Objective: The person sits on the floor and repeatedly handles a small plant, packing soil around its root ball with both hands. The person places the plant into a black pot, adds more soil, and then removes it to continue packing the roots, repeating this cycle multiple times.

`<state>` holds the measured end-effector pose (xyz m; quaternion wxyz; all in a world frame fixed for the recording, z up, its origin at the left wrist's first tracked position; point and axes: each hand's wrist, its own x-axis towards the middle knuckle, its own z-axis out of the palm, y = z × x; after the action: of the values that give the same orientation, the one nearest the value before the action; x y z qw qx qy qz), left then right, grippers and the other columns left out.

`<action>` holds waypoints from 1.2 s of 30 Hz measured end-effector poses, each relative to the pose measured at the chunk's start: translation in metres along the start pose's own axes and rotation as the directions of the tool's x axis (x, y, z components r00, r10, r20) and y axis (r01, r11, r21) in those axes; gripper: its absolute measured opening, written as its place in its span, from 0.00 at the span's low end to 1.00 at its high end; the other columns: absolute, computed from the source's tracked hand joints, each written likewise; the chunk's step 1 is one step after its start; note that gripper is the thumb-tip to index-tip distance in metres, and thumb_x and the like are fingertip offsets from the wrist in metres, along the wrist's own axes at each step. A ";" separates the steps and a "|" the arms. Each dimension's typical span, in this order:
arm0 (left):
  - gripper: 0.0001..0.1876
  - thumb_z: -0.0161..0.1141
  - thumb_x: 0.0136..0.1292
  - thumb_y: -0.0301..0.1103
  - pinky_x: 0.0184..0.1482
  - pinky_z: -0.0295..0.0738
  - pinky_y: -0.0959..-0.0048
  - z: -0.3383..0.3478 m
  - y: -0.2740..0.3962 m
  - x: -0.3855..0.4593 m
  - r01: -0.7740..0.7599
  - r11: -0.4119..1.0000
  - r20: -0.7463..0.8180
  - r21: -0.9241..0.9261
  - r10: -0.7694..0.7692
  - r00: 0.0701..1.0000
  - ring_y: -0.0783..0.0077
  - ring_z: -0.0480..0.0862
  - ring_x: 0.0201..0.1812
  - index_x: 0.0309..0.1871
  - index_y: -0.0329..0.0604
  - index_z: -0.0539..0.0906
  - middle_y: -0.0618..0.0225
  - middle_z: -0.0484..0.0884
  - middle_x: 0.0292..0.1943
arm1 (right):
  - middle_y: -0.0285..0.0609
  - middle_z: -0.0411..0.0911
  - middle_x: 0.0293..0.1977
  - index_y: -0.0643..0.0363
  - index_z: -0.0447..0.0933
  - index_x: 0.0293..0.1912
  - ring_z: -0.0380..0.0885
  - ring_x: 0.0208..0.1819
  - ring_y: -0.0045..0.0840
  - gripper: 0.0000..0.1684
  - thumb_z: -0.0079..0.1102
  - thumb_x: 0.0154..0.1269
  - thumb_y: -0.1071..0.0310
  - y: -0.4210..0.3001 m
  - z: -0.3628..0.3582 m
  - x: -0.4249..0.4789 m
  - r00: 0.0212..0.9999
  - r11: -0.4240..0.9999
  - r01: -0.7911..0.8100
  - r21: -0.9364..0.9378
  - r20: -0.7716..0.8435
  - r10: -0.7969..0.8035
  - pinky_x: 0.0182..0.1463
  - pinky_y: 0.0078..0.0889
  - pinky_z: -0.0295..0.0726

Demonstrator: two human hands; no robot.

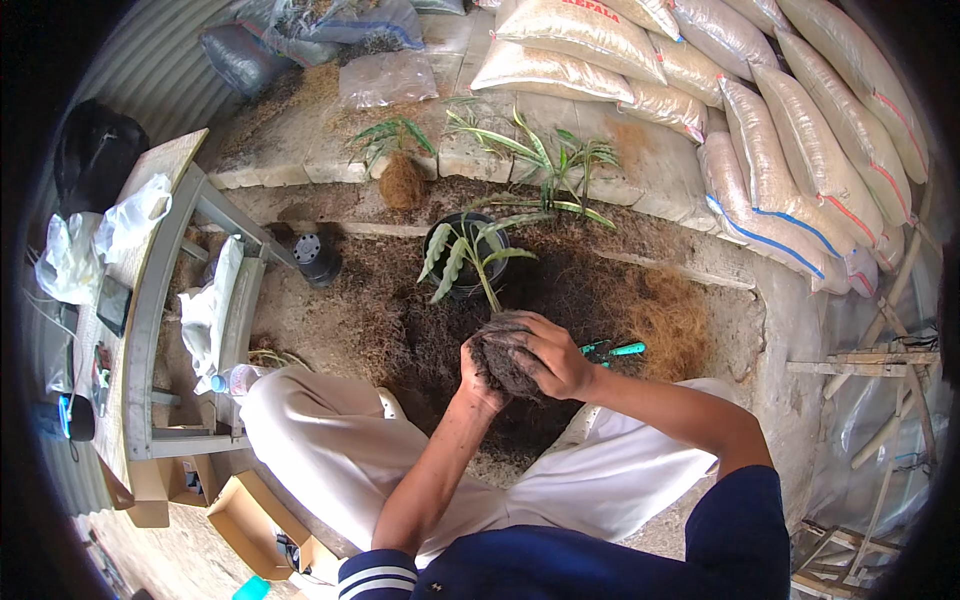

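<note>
A dark, soil-covered root ball (504, 369) is cupped between my two hands above the ground. From its far side rises a leafy green plant (480, 262) with wavy leaves. My left hand (480, 375) supports the ball from the left and below. Soil coats my right hand (551, 352), whose fingers curl over the ball's top and right side. Just beyond stands a black plastic pot (455, 279), partly hidden by the leaves. Loose dark soil (427, 337) lies underneath. A turquoise-handled tool (627, 349) rests right of my right hand, partly covered by it.
Brown fibre (667, 322) is heaped to the right. An upturned black pot (315, 259) stands left, near a table (169, 225). Beyond the soil are a fibre-wrapped plant (403, 180) and other leafy plants (559, 169). Filled sacks (757, 142) are stacked at the far right.
</note>
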<state>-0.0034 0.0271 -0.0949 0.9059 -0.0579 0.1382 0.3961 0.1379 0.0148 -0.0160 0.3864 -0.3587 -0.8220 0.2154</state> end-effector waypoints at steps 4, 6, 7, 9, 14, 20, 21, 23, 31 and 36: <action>0.22 0.40 0.68 0.45 0.52 0.82 0.60 0.018 0.005 -0.005 0.012 0.999 -0.089 0.040 -0.008 0.996 0.61 0.84 0.48 0.53 0.43 0.79 0.60 0.83 0.47 | 0.58 0.75 0.54 0.69 0.75 0.55 0.72 0.59 0.53 0.21 0.53 0.65 0.69 -0.023 -0.020 0.025 0.998 0.978 0.062 -0.197 -0.010 -0.065 0.67 0.49 0.66; 0.21 0.39 0.69 0.44 0.50 0.83 0.61 0.032 0.004 -0.009 -0.020 0.999 -0.141 0.047 0.027 0.990 0.62 0.85 0.46 0.51 0.42 0.79 0.61 0.83 0.45 | 0.54 0.76 0.54 0.66 0.75 0.55 0.72 0.58 0.51 0.21 0.56 0.63 0.70 -0.029 -0.019 0.026 0.999 0.973 0.023 -0.231 -0.039 -0.033 0.65 0.47 0.68; 0.21 0.39 0.69 0.43 0.49 0.83 0.62 0.036 0.002 -0.010 -0.037 0.998 -0.167 0.051 0.045 0.985 0.63 0.85 0.45 0.50 0.42 0.79 0.61 0.83 0.45 | 0.52 0.76 0.54 0.65 0.76 0.55 0.72 0.58 0.50 0.21 0.57 0.62 0.70 -0.030 -0.019 0.025 0.998 0.969 0.004 -0.247 -0.053 -0.017 0.64 0.45 0.70; 0.20 0.39 0.69 0.42 0.46 0.84 0.64 0.013 -0.005 0.002 -0.043 0.995 -0.135 0.094 0.056 0.989 0.64 0.85 0.42 0.49 0.40 0.79 0.62 0.83 0.42 | 0.53 0.77 0.52 0.66 0.76 0.54 0.73 0.57 0.50 0.21 0.58 0.61 0.71 -0.011 -0.002 -0.002 0.999 0.988 0.001 -0.157 -0.053 -0.009 0.63 0.45 0.72; 0.20 0.38 0.69 0.41 0.44 0.84 0.65 -0.001 -0.008 0.005 -0.048 0.989 -0.216 0.143 0.079 0.973 0.65 0.85 0.41 0.48 0.39 0.79 0.62 0.83 0.41 | 0.56 0.77 0.49 0.67 0.77 0.52 0.75 0.55 0.50 0.20 0.58 0.61 0.70 0.002 0.008 -0.011 0.998 0.996 -0.057 -0.064 0.001 0.057 0.60 0.46 0.74; 0.24 0.35 0.74 0.50 0.56 0.79 0.56 0.004 -0.001 -0.001 -0.028 0.999 -0.048 0.017 0.029 0.998 0.58 0.81 0.54 0.58 0.48 0.77 0.59 0.80 0.54 | 0.51 0.77 0.51 0.62 0.78 0.52 0.76 0.52 0.49 0.24 0.64 0.58 0.61 -0.036 -0.017 0.025 0.998 0.946 0.049 -0.321 -0.032 -0.063 0.59 0.48 0.75; 0.24 0.35 0.74 0.50 0.56 0.79 0.56 0.005 -0.002 0.000 -0.018 1.000 0.018 -0.017 0.018 1.000 0.58 0.81 0.54 0.58 0.48 0.77 0.59 0.80 0.54 | 0.51 0.78 0.50 0.62 0.79 0.51 0.76 0.52 0.48 0.23 0.64 0.57 0.62 -0.034 -0.014 0.021 0.998 0.946 0.054 -0.319 -0.012 -0.061 0.59 0.47 0.75; 0.23 0.35 0.73 0.47 0.54 0.81 0.58 -0.007 -0.003 0.004 -0.037 0.999 0.009 0.014 0.037 0.999 0.59 0.82 0.51 0.56 0.47 0.77 0.60 0.81 0.51 | 0.51 0.78 0.50 0.63 0.80 0.49 0.77 0.52 0.46 0.21 0.63 0.57 0.64 -0.020 0.002 0.008 0.997 0.949 0.071 -0.307 0.035 -0.064 0.58 0.46 0.76; 0.23 0.37 0.72 0.48 0.53 0.81 0.57 0.007 -0.004 -0.003 -0.050 0.993 -0.144 0.105 0.065 0.987 0.60 0.82 0.52 0.57 0.47 0.77 0.61 0.80 0.52 | 0.52 0.77 0.52 0.61 0.79 0.52 0.74 0.56 0.45 0.22 0.63 0.57 0.67 -0.022 -0.006 0.010 0.995 0.963 0.043 -0.265 0.096 -0.018 0.63 0.48 0.72; 0.27 0.37 0.72 0.55 0.60 0.77 0.56 0.022 -0.004 -0.005 -0.064 0.991 -0.156 0.119 0.082 0.984 0.58 0.79 0.58 0.62 0.49 0.73 0.60 0.78 0.57 | 0.49 0.76 0.54 0.60 0.78 0.54 0.72 0.59 0.45 0.23 0.63 0.58 0.66 -0.031 -0.021 0.021 0.998 0.967 0.065 -0.247 0.000 -0.067 0.66 0.49 0.69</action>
<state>0.0008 0.0258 -0.0724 0.8785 -0.0330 0.2351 0.4146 0.1324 0.0122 0.0267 0.3490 -0.3775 -0.8523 0.0970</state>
